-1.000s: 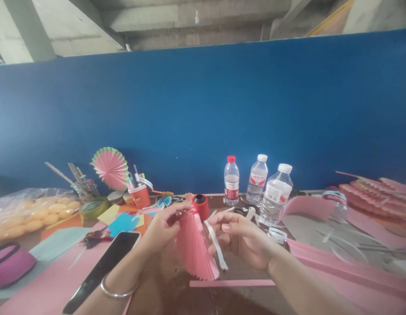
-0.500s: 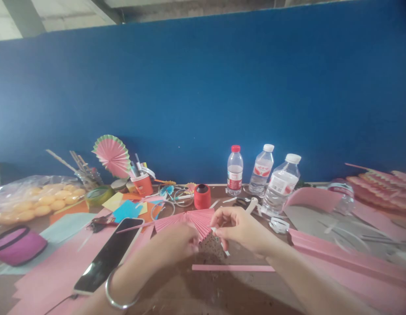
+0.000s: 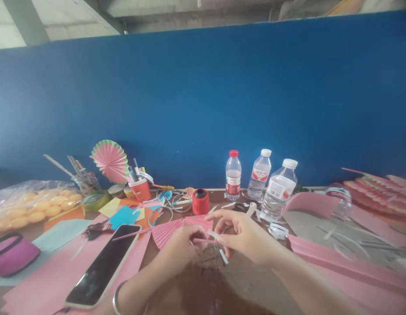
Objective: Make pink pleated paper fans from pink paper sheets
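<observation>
A pink pleated paper fan (image 3: 162,232) is spread on the table behind my left hand (image 3: 189,242), partly covered by it. The fingers of my left hand are closed on a narrow pink paper strip (image 3: 203,241), whose end points toward the right. My right hand (image 3: 237,234) pinches a short white strip (image 3: 212,234), perhaps tape, close to the pink one. Under its fingers a second white strip (image 3: 223,257) shows; whether it is held or stuck to a finger I cannot tell. A thin pink stick (image 3: 131,235) juts out left of the fan.
A phone (image 3: 103,264) rests on pink sheets at left. Behind stand a red round container (image 3: 201,201), an orange cup of pens (image 3: 140,190) and bottles, one a red-capped bottle (image 3: 233,177). Scissors (image 3: 250,209) lie near the bottles. Folded pink paper (image 3: 337,258) is at right.
The pink strip that lay on the table in front of my hands is gone from there, and my left hand now holds one. My hands have come together; the view has tilted slightly up.
</observation>
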A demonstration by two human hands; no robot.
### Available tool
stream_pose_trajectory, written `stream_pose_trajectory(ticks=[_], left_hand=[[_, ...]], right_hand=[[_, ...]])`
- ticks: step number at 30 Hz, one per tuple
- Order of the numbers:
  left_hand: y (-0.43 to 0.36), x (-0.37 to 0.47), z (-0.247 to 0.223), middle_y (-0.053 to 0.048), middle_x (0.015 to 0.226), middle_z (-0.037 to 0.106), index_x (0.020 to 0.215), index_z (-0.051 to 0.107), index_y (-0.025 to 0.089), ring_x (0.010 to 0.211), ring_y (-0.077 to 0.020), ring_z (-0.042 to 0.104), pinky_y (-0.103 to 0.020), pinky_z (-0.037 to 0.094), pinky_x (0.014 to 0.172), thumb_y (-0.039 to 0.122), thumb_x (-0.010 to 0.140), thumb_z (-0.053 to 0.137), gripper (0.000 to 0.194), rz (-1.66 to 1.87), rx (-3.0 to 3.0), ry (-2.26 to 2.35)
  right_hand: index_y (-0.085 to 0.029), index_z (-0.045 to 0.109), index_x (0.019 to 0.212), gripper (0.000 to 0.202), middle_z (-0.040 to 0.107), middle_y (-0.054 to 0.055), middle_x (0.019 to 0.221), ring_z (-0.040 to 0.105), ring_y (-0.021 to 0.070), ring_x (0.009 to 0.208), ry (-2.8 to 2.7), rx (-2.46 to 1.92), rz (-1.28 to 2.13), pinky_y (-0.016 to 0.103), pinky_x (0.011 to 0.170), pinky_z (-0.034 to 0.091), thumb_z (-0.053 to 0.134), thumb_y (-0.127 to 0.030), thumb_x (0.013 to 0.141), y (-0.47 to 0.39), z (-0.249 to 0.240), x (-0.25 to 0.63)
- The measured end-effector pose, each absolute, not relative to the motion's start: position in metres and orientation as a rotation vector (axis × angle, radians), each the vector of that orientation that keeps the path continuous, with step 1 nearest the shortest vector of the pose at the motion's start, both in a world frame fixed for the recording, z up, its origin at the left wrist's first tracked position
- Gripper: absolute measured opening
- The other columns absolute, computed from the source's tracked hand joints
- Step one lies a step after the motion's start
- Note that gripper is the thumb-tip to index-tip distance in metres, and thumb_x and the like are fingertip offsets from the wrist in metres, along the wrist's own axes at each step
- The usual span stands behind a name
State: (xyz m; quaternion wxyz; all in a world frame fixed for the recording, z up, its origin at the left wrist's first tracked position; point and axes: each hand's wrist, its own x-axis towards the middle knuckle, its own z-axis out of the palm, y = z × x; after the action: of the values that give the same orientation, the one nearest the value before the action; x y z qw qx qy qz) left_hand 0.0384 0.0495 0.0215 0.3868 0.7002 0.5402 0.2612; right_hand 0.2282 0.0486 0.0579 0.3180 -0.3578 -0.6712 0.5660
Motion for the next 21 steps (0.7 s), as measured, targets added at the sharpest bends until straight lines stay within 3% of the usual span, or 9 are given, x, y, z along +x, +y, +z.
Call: stream_pose_trajectory(ticks=[4,7,16,21], left_hand=[[0.051,0.039,0.031,0.004,0.066,0.055,0.082,0.054,0.018,0.056,-0.0113,0.052,-0.022,0.041,0.053,0.021,0.071,0.057,0.012,1.005,1.601,1.29],[0.045,0.039,0.039,0.006,0.061,0.052,0.076,0.052,0.018,0.055,-0.0102,0.051,-0.021,0.041,0.052,0.02,0.07,0.06,0.01,1.207,1.508,1.236],[0.027,0.043,0.061,-0.001,0.079,0.065,0.073,0.063,0.018,0.073,-0.0151,0.061,-0.026,0.051,0.068,0.026,0.075,0.06,0.009,1.363,1.564,1.22],[0.016,0.047,0.072,0.002,0.064,0.065,0.074,0.064,0.019,0.062,-0.0127,0.061,-0.022,0.051,0.062,0.024,0.077,0.058,0.008,1.414,1.589,1.308]], right_hand=[[-0.019,0.057,0.082,0.007,0.056,-0.004,0.068,0.054,0.0073,0.048,-1.659,-0.999,1.395,0.02,0.049,0.04,0.059,-0.02,0.076,0.042,0.059,0.218],[-0.017,0.056,0.072,0.007,0.054,-0.005,0.059,0.052,0.0075,0.047,-1.555,-1.031,1.371,0.02,0.048,0.039,0.06,-0.022,0.075,0.037,0.058,0.207],[-0.017,0.055,0.067,0.01,0.053,-0.006,0.051,0.051,0.0073,0.042,-1.216,-0.922,1.51,0.019,0.045,0.037,0.063,-0.022,0.071,0.026,0.063,0.197],[-0.017,0.055,0.068,0.01,0.058,-0.005,0.051,0.059,0.0109,0.047,-1.201,-0.842,1.465,0.021,0.05,0.043,0.063,-0.021,0.072,0.016,0.072,0.198]])
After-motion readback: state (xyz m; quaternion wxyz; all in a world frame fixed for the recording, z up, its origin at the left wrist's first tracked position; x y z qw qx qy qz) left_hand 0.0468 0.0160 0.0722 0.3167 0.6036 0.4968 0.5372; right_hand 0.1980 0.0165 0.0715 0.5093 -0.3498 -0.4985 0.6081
